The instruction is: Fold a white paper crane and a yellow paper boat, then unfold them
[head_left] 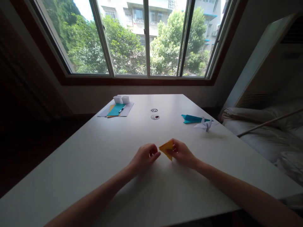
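At the far left of the white rectangular table (94, 164), we see a grey sheet of paper (127, 109) carrying a teal paper rectangle (115, 110) over a sliver of orange paper, a pen (122, 109) lying across them and two small white boxes (121, 99) at the sheet's far edge. Nearer to us, the left hand (144, 157) is curled narrow, its fingertips pinching the left corner of a small folded orange paper triangle (167, 148) held just above the table's middle. The right hand (182, 154) closes on the triangle's other side, fingers wrapped around its edge (both hands grip the same piece). Beyond them, two round holes (154, 113) sit in the table. Further right lies a folded teal paper shape (193, 119), and touching its near edge, a white paper crane (205, 125). Past the table's right edge, rumpled white bedding (267, 132) fills the bed.
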`<action>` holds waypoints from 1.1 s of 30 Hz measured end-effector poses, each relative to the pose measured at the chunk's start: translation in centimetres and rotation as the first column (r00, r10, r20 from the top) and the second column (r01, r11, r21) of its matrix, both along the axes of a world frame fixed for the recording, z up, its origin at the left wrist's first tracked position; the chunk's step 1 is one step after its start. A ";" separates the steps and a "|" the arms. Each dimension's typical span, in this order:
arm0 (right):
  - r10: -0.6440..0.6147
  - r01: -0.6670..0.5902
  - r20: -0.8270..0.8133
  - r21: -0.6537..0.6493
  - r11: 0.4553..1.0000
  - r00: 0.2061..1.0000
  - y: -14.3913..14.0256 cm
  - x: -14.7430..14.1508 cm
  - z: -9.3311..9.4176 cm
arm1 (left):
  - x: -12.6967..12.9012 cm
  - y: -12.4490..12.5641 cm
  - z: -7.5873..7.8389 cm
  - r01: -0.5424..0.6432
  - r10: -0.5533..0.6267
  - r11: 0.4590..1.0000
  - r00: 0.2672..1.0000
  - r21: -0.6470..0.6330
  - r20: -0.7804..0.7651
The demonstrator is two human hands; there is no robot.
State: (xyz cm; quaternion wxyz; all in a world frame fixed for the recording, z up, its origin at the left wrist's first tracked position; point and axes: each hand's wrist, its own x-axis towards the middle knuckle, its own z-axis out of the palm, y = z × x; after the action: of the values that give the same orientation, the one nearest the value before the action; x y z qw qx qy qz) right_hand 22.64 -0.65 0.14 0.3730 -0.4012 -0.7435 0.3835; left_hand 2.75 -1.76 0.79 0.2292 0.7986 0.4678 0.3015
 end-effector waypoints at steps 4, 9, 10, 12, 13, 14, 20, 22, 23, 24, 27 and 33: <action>-0.024 0.002 -0.195 -0.115 0.993 0.981 0.1 -0.3 -0.7 | 0.6 -0.7 0.8 -0.039 0.026 0.991 0.994 0.127 0.102; 0.041 -0.104 -0.340 -0.169 0.980 0.939 -0.7 -0.6 -0.5 | 1.2 -1.2 0.6 -0.031 0.002 0.995 0.956 0.093 0.294; 0.055 -0.124 -0.358 -0.171 0.977 0.932 -1.0 -0.7 -0.3 | 1.3 -1.1 0.4 -0.023 0.000 0.998 0.941 0.062 0.340; 0.073 -0.156 -0.391 -0.185 0.970 0.917 -1.4 -0.7 -0.1 | 1.5 -0.8 -0.1 0.011 -0.002 1.000 0.907 -0.019 0.420; 0.075 -0.168 -0.408 -0.199 0.966 0.910 -1.6 -0.7 -0.1 | 1.6 -0.7 -0.4 0.030 0.000 0.998 0.891 -0.058 0.455; 0.076 -0.181 -0.422 -0.215 0.960 0.903 -1.8 -0.7 0.0 | 1.6 -0.6 -0.6 0.042 0.007 0.995 0.873 -0.089 0.488; 0.067 -0.200 -0.462 -0.245 0.949 0.884 -2.2 -0.3 -0.1 | 1.7 -0.6 -0.9 0.065 0.035 0.988 0.782 -0.138 0.622; 0.059 -0.174 -0.453 -0.218 0.960 0.890 -2.3 -0.3 -0.2 | 1.9 -1.0 -0.8 0.111 0.004 0.984 0.769 -0.140 0.639; 0.059 -0.163 -0.447 -0.199 0.966 0.893 -2.3 -0.2 -0.3 | 2.0 -1.2 -0.8 0.134 -0.008 0.980 0.761 -0.145 0.649; 0.063 -0.156 -0.440 -0.177 0.972 0.896 -2.3 -0.2 -0.4 | 2.1 -1.4 -0.7 0.155 -0.015 0.976 0.753 -0.155 0.657; 0.096 -0.157 -0.401 -0.121 0.980 0.911 -2.4 -0.1 -0.6 | 2.4 -1.9 -0.5 0.178 -0.003 0.965 0.738 -0.191 0.674; 0.135 -0.164 -0.313 -0.067 0.984 0.940 -2.7 0.2 -0.9 | 2.4 -1.8 -0.9 0.208 0.023 0.943 0.739 -0.260 0.673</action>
State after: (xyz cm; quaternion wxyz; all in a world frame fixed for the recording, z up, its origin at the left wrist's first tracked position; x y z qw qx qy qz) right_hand 22.81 -3.31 -0.76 0.4351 -0.2959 -0.6860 0.5025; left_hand 5.11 -3.54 -0.06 0.5215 0.6123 0.3560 0.4758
